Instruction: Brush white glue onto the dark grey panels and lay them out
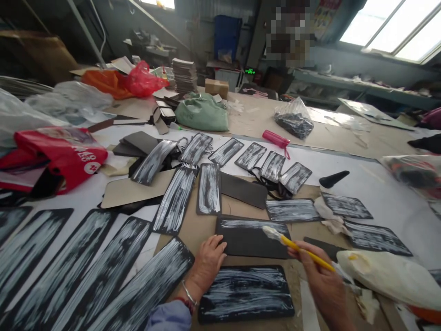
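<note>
My right hand (324,285) is closed round the yellow handle of a small brush (286,240). The brush's whitish bristles rest on a black rectangular panel (253,241), where white streaks run along the far edge and the near part is bare black. At that panel's left end lies my left hand (208,257), its fingertips touching the edge and its fingers slightly bent, not wrapped round anything visible. Just nearer to me is another black panel (246,294) streaked with white. More streaked panels (138,285) lie side by side on the left.
Several smaller streaked pieces (227,151) lie farther back. To the right are a pale, smeared bag-like object (389,276) and a black tapered object (334,179). A pink cylinder (275,138), a green bag (203,112) and a red bag (69,156) are also on the table.
</note>
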Demonstrator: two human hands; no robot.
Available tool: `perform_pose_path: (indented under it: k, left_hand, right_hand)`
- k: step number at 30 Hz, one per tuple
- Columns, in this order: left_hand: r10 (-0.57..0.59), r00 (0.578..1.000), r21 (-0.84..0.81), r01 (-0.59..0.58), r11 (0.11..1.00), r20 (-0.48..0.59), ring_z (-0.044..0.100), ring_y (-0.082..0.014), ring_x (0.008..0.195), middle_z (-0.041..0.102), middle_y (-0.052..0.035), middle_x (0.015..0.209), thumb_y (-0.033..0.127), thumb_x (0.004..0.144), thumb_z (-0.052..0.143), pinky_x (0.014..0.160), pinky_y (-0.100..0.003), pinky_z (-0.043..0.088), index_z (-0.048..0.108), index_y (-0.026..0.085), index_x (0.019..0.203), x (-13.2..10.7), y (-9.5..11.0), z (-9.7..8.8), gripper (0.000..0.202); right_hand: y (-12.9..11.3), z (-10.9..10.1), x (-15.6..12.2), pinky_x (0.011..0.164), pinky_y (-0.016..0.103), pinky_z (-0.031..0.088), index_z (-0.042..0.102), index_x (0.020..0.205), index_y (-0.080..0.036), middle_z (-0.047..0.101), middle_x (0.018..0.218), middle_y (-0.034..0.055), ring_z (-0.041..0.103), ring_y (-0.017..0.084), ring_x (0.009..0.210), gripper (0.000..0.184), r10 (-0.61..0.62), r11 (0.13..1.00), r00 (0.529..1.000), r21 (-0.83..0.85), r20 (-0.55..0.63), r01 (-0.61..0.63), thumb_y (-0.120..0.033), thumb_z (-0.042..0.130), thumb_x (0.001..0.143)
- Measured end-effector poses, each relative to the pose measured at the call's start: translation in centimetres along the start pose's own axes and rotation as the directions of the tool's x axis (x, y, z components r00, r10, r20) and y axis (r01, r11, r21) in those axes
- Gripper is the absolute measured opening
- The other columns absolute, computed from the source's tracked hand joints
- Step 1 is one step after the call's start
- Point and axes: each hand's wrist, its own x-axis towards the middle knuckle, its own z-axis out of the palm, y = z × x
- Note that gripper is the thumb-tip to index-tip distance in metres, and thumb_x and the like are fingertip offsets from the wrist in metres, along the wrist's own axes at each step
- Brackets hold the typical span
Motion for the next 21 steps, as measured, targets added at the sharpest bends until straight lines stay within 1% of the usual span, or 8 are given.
perform_pose_path:
  k: [2, 4, 6, 8, 11, 13, 17, 21]
  left_hand:
    - [-0.002, 1.000, -0.007, 0.002, 1.000, -0.009, 0.057, -0.0246, 0.105, 0.063, -0.0085, 0.113, 0.009, 0.071, 0.062, 0.086, -0.043, 0.052, 0.062, 0.019, 0.103, 0.0, 0.0, 0.1, 0.033]
    - [-0.001, 1.000, -0.014, 0.000, 1.000, -0.021, 0.057, -0.0252, 0.104, 0.063, -0.0087, 0.112, 0.008, 0.070, 0.064, 0.085, -0.043, 0.053, 0.062, 0.019, 0.102, 0.0, -0.1, 0.2, 0.034]
    - [0.002, 1.000, -0.023, -0.003, 1.000, -0.031, 0.058, -0.0256, 0.103, 0.063, -0.0088, 0.112, 0.008, 0.069, 0.064, 0.084, -0.044, 0.053, 0.062, 0.020, 0.102, 0.0, -0.1, 0.3, 0.036]
    - [0.001, 0.999, -0.033, -0.002, 0.999, -0.036, 0.058, -0.0258, 0.103, 0.063, -0.0089, 0.112, 0.007, 0.069, 0.064, 0.084, -0.044, 0.053, 0.062, 0.020, 0.102, 0.0, -0.1, 0.4, 0.036]
    - [0.001, 0.999, -0.035, -0.003, 0.999, -0.045, 0.058, -0.0259, 0.103, 0.063, -0.0089, 0.111, 0.007, 0.069, 0.063, 0.083, -0.044, 0.054, 0.062, 0.020, 0.101, -0.2, -0.3, 0.6, 0.035]
    - [0.022, 0.998, -0.020, -0.023, 1.000, -0.062, 0.058, -0.0258, 0.103, 0.063, -0.0089, 0.111, 0.009, 0.071, 0.062, 0.083, -0.043, 0.054, 0.062, 0.020, 0.101, -0.4, -0.6, 0.9, 0.032]
    - [0.079, 0.993, 0.019, -0.078, 0.997, -0.084, 0.058, -0.0242, 0.103, 0.063, -0.0085, 0.112, 0.016, 0.077, 0.059, 0.083, -0.041, 0.054, 0.061, 0.020, 0.104, -0.7, -1.3, 1.4, 0.027]
    - [0.122, 0.984, 0.031, -0.119, 0.992, -0.128, 0.059, -0.0227, 0.101, 0.064, -0.0078, 0.109, 0.021, 0.080, 0.056, 0.082, -0.040, 0.055, 0.061, 0.022, 0.104, -0.6, -1.8, 1.8, 0.024]
  right_hand:
    - [-3.0, 5.1, 0.7, 0.074, 0.030, 0.055, 0.061, 0.096, -0.021, 0.064, 0.093, 0.0077, 0.064, 0.019, 0.083, 0.013, -0.228, 0.968, 0.971, 0.129, 0.074, 0.217, -0.024, 0.051, 0.089]
    - [-4.5, 8.7, 1.1, 0.080, 0.031, 0.053, 0.061, 0.098, -0.021, 0.062, 0.095, 0.0075, 0.062, 0.019, 0.090, 0.015, -0.380, 0.917, 0.915, 0.183, 0.134, 0.354, -0.017, 0.049, 0.089]
    - [-4.8, 10.8, 1.3, 0.081, 0.030, 0.053, 0.060, 0.103, -0.021, 0.061, 0.097, 0.0083, 0.060, 0.018, 0.092, 0.020, -0.467, 0.880, 0.862, 0.201, 0.198, 0.431, -0.013, 0.048, 0.090]
    - [-4.4, 11.8, 1.3, 0.080, 0.030, 0.054, 0.058, 0.107, -0.020, 0.059, 0.099, 0.0100, 0.060, 0.018, 0.093, 0.022, -0.520, 0.853, 0.811, 0.201, 0.267, 0.481, -0.012, 0.046, 0.090]
    - [-3.5, 12.2, 1.2, 0.079, 0.031, 0.054, 0.057, 0.109, -0.018, 0.058, 0.101, 0.0115, 0.058, 0.020, 0.094, 0.023, -0.556, 0.829, 0.752, 0.168, 0.355, 0.534, -0.012, 0.045, 0.091]
    - [-3.0, 11.8, 1.2, 0.078, 0.032, 0.054, 0.056, 0.109, -0.018, 0.058, 0.101, 0.0117, 0.058, 0.020, 0.094, 0.022, -0.556, 0.823, 0.735, 0.135, 0.387, 0.552, -0.013, 0.045, 0.091]
    - [-1.9, 9.8, 1.4, 0.076, 0.030, 0.054, 0.055, 0.109, -0.018, 0.058, 0.099, 0.0112, 0.058, 0.020, 0.091, 0.021, -0.539, 0.825, 0.747, 0.067, 0.388, 0.561, -0.013, 0.043, 0.092]
    - [0.0, 7.0, 1.6, 0.075, 0.029, 0.054, 0.054, 0.110, -0.019, 0.058, 0.099, 0.0110, 0.058, 0.019, 0.090, 0.024, -0.505, 0.842, 0.790, -0.004, 0.347, 0.540, -0.011, 0.043, 0.091]
